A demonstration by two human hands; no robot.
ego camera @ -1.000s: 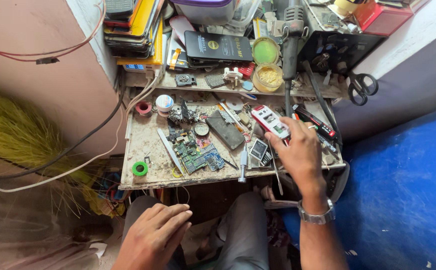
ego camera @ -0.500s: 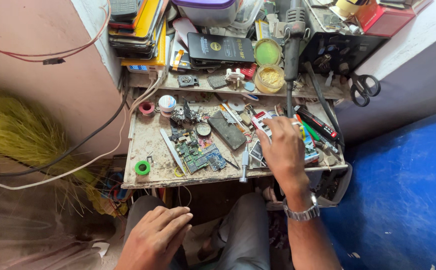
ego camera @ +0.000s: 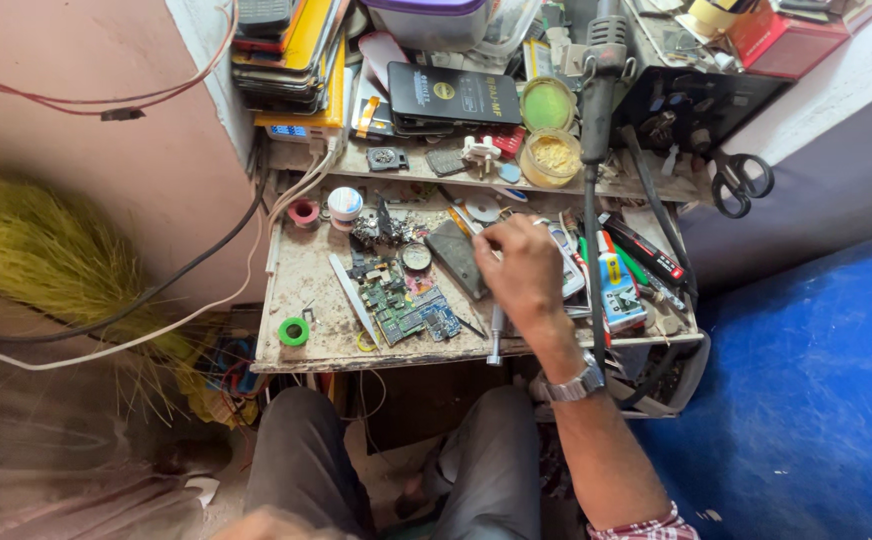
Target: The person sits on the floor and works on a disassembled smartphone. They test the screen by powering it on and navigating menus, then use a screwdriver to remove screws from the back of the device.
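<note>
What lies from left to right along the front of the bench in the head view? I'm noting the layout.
Green tape roll → white flat tool → green circuit boards → right hand → small colourful box.

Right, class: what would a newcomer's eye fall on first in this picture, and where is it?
The right hand reaches over the middle of a cluttered, worn workbench, above green circuit boards. A round green-lidded jar and an open jar of yellow paste stand on the shelf behind. Black-handled scissors hang at the right.
</note>
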